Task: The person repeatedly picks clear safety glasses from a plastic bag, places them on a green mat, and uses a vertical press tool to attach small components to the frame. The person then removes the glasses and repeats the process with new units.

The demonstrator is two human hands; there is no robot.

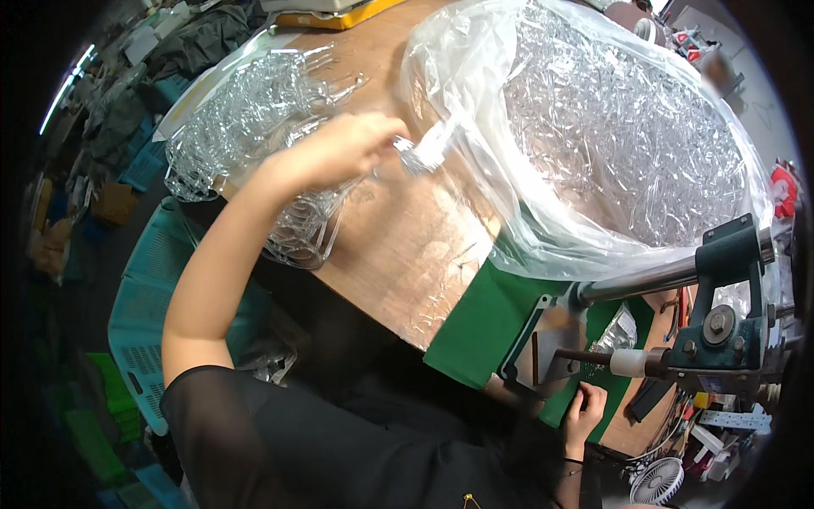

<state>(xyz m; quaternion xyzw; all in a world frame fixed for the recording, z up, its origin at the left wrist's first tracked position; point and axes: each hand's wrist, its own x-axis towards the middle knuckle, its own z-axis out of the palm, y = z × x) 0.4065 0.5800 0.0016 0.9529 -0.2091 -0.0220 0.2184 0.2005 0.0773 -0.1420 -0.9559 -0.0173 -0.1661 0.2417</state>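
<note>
My left hand (360, 144) is stretched out over the wooden table, its fingers closed on a shiny silver piece (417, 156), blurred by motion. That hand is between a heap of bent silver wire-like pieces (246, 114) on the left and a large clear plastic bag (475, 127) on the right. The bag is full of similar shiny silver pieces (627, 127). My right hand (587, 411) rests on the green board (466, 327) beside a bench press (721, 322), fingers curled in. Whatever they hold, if anything, is hidden. Small silver bits (617, 331) lie just beyond it.
The press's steel plate (555, 343) and horizontal rod stand close to my right hand. Teal plastic crates (140, 322) are beside the table on the left. A small white fan (657, 481), cables and tools crowd the lower right. A yellow tray (339, 15) is at the far edge.
</note>
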